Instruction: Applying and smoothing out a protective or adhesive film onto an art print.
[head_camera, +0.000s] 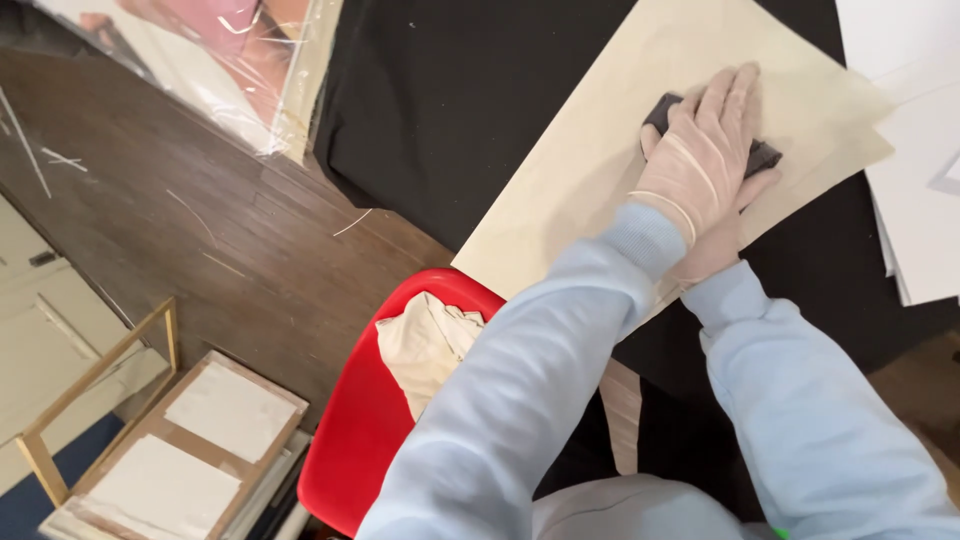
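Pale blue sleeves fill the near foreground, both arms reaching forward over a red chair (360, 420) that carries a crumpled cream cloth (425, 345). Left hand (700, 160), gloved, lies flat on top of the right hand (715, 250), fingers (735, 90) extended and pressing down on a dark block (762, 155). Right-hand fingers are hidden beneath; their state cannot be told. Block rests on a beige sheet (600, 150) laid across the black-covered table (450, 100). White sheets (915, 130) lie at right. Framed boards (190, 440) stand on the wooden floor (180, 220).
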